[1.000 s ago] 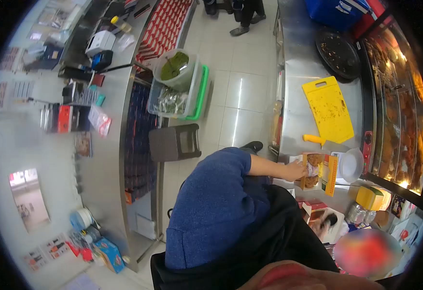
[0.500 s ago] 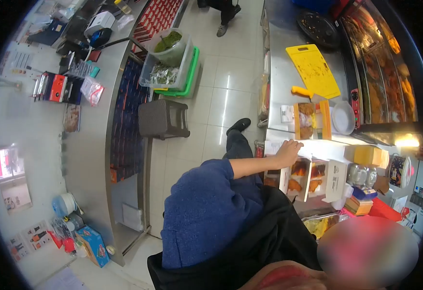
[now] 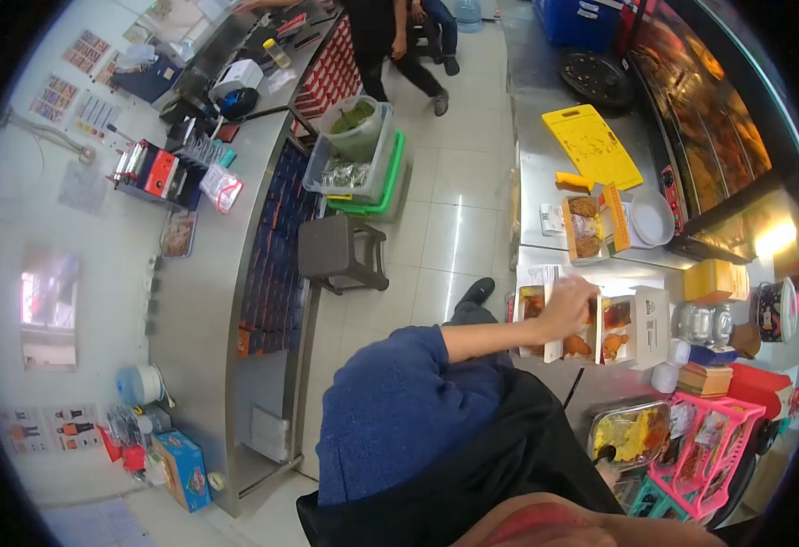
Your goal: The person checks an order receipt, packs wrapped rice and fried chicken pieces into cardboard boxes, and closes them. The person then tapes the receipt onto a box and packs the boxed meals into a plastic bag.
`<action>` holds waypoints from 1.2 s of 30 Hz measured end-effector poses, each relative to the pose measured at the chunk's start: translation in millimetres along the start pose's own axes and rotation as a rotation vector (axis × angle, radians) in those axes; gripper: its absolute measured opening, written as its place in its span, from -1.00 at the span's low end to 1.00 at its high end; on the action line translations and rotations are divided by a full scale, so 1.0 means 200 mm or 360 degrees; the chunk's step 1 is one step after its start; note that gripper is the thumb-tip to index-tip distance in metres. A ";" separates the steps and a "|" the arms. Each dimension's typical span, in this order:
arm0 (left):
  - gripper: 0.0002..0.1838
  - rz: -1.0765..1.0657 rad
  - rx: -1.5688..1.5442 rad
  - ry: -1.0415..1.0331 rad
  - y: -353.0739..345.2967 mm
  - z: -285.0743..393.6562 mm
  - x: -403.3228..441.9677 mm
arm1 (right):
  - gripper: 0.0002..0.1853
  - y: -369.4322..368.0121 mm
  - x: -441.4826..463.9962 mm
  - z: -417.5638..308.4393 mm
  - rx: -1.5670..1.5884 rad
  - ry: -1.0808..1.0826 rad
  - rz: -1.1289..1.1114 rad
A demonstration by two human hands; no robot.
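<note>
My left hand [image 3: 565, 312] reaches from a blue sleeve over a row of open white cardboard boxes. Its fingers are bent together at a box's inner edge; what lies between them is hidden. Browned chicken pieces [image 3: 615, 345] fill the open box [image 3: 650, 328] beside the hand, and more food shows in the box on its other side. Only a small part of my right hand [image 3: 609, 472] shows, at the rim of a foil tray [image 3: 630, 463] of yellow food. It appears closed on a black spoon [image 3: 606, 452] that reaches into the tray.
Farther along the counter are an open box of fried chicken [image 3: 586, 232], a yellow cutting board [image 3: 591, 146] and a white bowl [image 3: 652, 217]. A pink basket [image 3: 710, 456] stands beside the tray. Behind are a stool [image 3: 337, 246], stacked tubs [image 3: 354, 164] and a walking person [image 3: 377, 41].
The view has shifted, bringing the foil tray, pink basket and part of my right hand into sight. My left hand has moved from the boxes' far edge to over their contents.
</note>
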State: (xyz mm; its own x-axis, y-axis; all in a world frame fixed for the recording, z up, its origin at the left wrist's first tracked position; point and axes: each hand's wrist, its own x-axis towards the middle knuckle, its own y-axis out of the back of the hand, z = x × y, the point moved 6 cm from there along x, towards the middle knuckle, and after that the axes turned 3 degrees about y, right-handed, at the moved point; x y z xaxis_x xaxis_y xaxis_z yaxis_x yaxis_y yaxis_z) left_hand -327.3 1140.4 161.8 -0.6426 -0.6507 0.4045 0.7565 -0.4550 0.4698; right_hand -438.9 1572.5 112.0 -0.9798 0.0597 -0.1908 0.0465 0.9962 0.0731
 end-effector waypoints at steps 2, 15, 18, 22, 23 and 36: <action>-0.68 -0.0210 -0.0337 -0.0182 -0.19 0.16 -0.09 | -0.52 0.10 0.08 -0.01 -0.0008 0.0109 -0.0096; -0.58 -0.0420 -0.0438 -0.1381 -0.47 0.96 -0.52 | -0.55 -0.52 -0.23 -0.01 0.0768 0.0072 -0.0144; -0.63 -0.0302 -0.0637 -0.1096 -0.43 0.89 -0.36 | -0.57 -0.61 -0.31 0.06 0.0711 0.0066 -0.0111; -0.49 -0.1084 -0.0999 -0.0476 -0.58 0.53 -0.31 | -0.61 -0.67 -0.45 0.12 0.0679 0.0061 -0.0061; -0.49 -0.0854 -0.1236 -0.0508 -0.48 0.54 -0.31 | -0.62 -0.67 -0.51 0.15 0.0704 0.0053 -0.0038; -0.46 -0.2170 -0.0567 0.0341 -0.87 0.49 -0.53 | -0.83 -0.12 -0.67 -0.14 0.0099 -0.0146 0.0221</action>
State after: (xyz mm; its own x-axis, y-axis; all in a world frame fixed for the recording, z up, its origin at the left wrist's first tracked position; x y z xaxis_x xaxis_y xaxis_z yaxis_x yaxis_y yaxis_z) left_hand -402.8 1348.6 114.8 -0.8745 0.3498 -0.3359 -0.4181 -0.8948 0.1567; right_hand -313.8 1538.5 163.6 -0.9415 0.1995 -0.2715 0.1947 0.9798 0.0449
